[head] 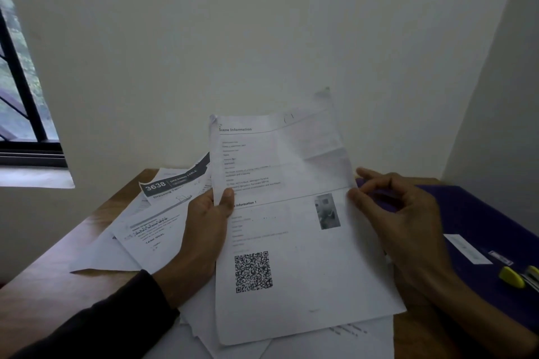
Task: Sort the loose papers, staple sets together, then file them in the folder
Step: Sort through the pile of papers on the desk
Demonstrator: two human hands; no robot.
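Note:
I hold up a printed sheet (294, 230) headed "Scene Information", with a QR code near its bottom. My left hand (204, 230) grips its left edge, thumb on the front. My right hand (399, 213) pinches the right edge with thumb and fingertips. Several loose papers (151, 230) lie spread on the wooden table (43, 294) under and to the left of the held sheet, one with a dark "3638" banner. A purple folder (472, 213) lies flat at the right. A yellow stapler (513, 277) rests on the folder near the right edge.
A white wall rises straight behind the table, with a side wall at the right. A barred window (20, 96) and its sill are at the left. A white label (466, 248) is on the folder's cover.

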